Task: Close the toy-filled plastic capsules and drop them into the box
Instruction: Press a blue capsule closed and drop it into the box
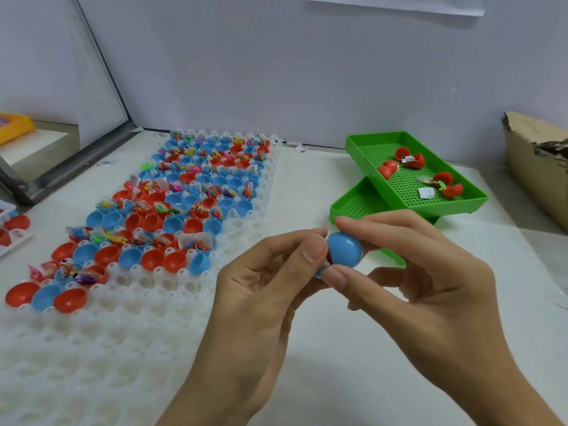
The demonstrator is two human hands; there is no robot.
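both hands (338, 272) pinching blue capsule (345, 249), capsule tray (153, 302) left, green trays (461, 201) behind

Glossy plastic capsule (344, 249), translucent white plastic tray (129, 318), torn cardboard box (534, 167)

Bright even light, soft shadows, edges warped.

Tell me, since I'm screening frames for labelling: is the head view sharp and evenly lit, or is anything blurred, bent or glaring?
Head view: soft, even light with faint shadows and no harsh glare; the blue capsule and both hands, left hand and right hand, read clearly; wide-angle bending curves the metal frame; the white holder tray looks washed out near the bottom edge.
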